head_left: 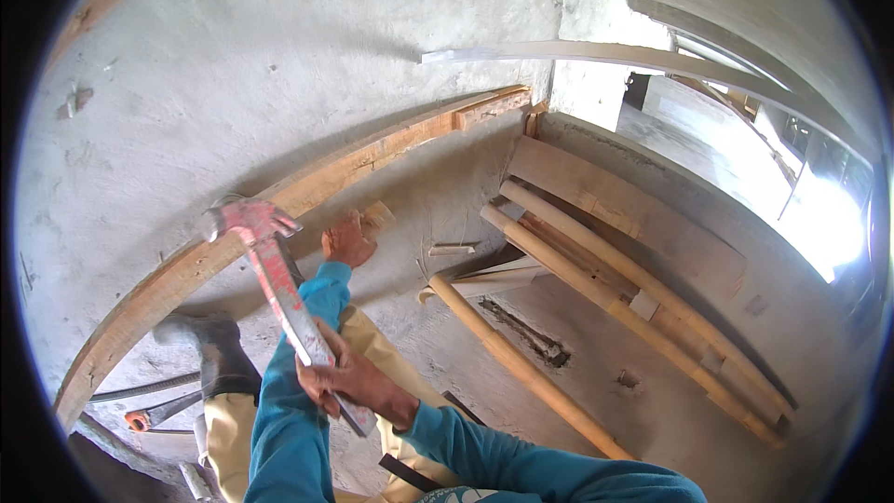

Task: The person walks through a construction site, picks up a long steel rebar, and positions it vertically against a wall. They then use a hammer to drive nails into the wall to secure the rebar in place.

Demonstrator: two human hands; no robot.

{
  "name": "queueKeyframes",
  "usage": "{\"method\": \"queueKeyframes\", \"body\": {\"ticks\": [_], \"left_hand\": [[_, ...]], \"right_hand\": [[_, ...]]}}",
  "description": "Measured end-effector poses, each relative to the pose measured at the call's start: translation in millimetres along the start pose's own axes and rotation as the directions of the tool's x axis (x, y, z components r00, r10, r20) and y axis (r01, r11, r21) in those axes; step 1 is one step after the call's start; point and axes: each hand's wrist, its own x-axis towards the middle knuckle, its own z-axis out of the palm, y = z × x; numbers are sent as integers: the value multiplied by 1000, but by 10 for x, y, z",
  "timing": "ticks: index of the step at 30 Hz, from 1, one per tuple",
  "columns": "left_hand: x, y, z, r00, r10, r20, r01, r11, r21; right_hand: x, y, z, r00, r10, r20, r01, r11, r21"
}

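Overhead, a rough grey concrete wall (279,56) fills most of the view, and a long wooden plank (307,182) runs slantwise along it, from the lower left up toward the right. Below it lies the concrete floor (596,354), where several bamboo poles (605,270) lie side by side to the right, with one more bamboo pole (521,368) lying apart, nearer the person. A flat board (624,210) rests behind the poles against the low wall. The person's tan trousers and a dark rubber boot (219,345) show at lower left, the boot standing just under the plank. A red claw hammer (279,284) is raised in front of the plank, its head up near the wood, its handle slanting down. The right hand (354,382) is wrapped tight around the handle's lower end. The left hand (346,242) presses against the wall just beneath the plank, beside a small wooden block (377,219); whether its fingers are spread I cannot tell.
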Motion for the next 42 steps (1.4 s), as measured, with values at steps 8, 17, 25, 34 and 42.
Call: {"method": "queueKeyframes", "body": {"ticks": [8,17,25,34,42], "left_hand": [[-1504,-478,-711,898,239,-369,-262,965,-12],[-3425,-1568,-1592,689,-650,-319,343,681,-647],[-4959,-2462,-2200,510,-809,-292,105,396,-912],[-5673,-3210,-2790,267,-899,-347,-99,332,-938],[-5988,-3505,-2963,214,-948,-237,-124,214,-969]], "right_hand": [[-18,406,33,972,-209,-109,220,970,102],[-223,1134,108,940,-29,-341,-59,967,-246],[-685,1402,1100,993,50,-107,-96,867,-490],[-679,1456,2387,982,179,-58,-179,797,-577],[-559,1596,2740,972,234,-18,-137,504,-853]]}}
